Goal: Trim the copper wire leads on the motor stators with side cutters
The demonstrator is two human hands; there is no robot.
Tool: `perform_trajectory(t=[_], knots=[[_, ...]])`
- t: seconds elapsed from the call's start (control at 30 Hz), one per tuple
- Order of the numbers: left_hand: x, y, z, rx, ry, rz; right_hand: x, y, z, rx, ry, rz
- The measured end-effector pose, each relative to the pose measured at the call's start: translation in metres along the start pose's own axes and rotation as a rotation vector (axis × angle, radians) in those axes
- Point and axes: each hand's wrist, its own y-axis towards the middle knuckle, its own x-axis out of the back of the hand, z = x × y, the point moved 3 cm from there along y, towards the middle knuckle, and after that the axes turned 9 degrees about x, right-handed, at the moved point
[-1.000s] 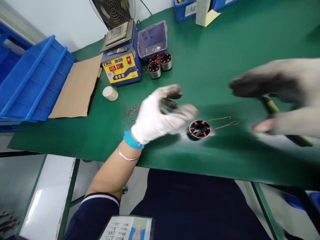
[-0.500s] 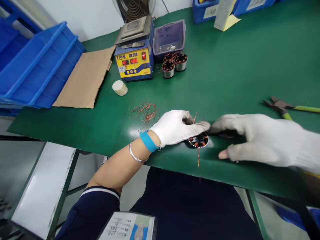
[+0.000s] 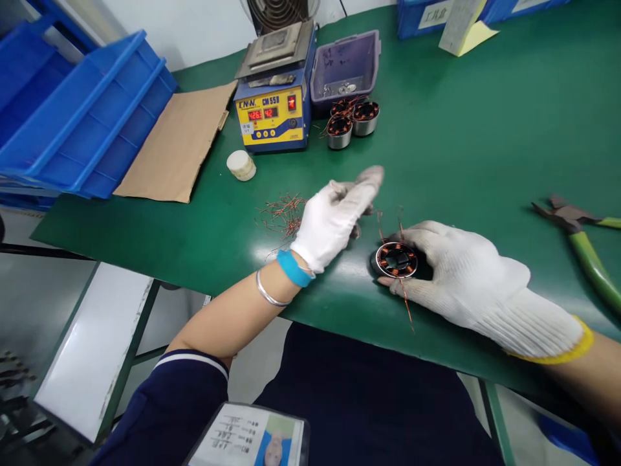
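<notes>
A round metal motor part [image 3: 396, 260] with copper windings sits near the table's front edge, twisted wire ends sticking out at its top and bottom. Around its right side, my gloved right hand [image 3: 451, 275] grips it between thumb and fingers. My gloved left hand [image 3: 336, 220] is raised to the upper left of the part, apart from it, fingers extended and slightly blurred. Beside the left wrist lies a pile of copper wire scraps [image 3: 286, 212]. Pliers with green handles [image 3: 575, 220] rest on the right.
On the green table [image 3: 460, 142] stand a yellow-blue device [image 3: 274, 116], a purple bin [image 3: 347, 65], several similar motor parts [image 3: 365, 118] and a white round container [image 3: 241, 166]. Cardboard [image 3: 179, 142] and blue crates [image 3: 92, 123] are at left.
My left hand has lifted off the motor part and moved up and left. My right hand has closed around the part. The view has shifted slightly.
</notes>
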Motion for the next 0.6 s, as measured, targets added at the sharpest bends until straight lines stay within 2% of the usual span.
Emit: perform_trajectory(t=[0.1,0.17,0.2,0.27,0.33,0.4,0.43,0.5,0.6], knots=[[-0.005,0.000,0.007,0.049,0.218,0.247,-0.003,-0.001,0.002,-0.035,-0.017,0.010],[-0.011,0.002,0.012,0.013,0.265,0.299,-0.006,-0.001,0.004,-0.054,-0.038,0.036],[-0.013,0.004,0.012,-0.011,0.243,0.270,-0.008,-0.001,0.006,-0.048,-0.049,0.043],[-0.011,0.011,0.009,-0.036,0.143,0.130,-0.011,-0.001,0.011,-0.016,-0.064,0.045],[-0.003,0.017,0.001,-0.047,0.033,-0.040,-0.013,-0.001,0.014,-0.018,-0.075,0.046],[0.008,0.017,-0.010,-0.045,0.021,-0.113,-0.011,0.000,0.016,-0.004,-0.066,0.044],[0.012,0.015,-0.014,-0.026,0.055,-0.086,-0.008,0.001,0.016,0.018,-0.055,0.049],[0.019,0.009,-0.018,0.037,0.181,0.054,0.001,-0.001,0.009,0.045,-0.058,0.074],[0.020,-0.003,-0.014,0.063,0.403,0.265,0.022,-0.016,-0.032,-0.051,-0.159,0.032]])
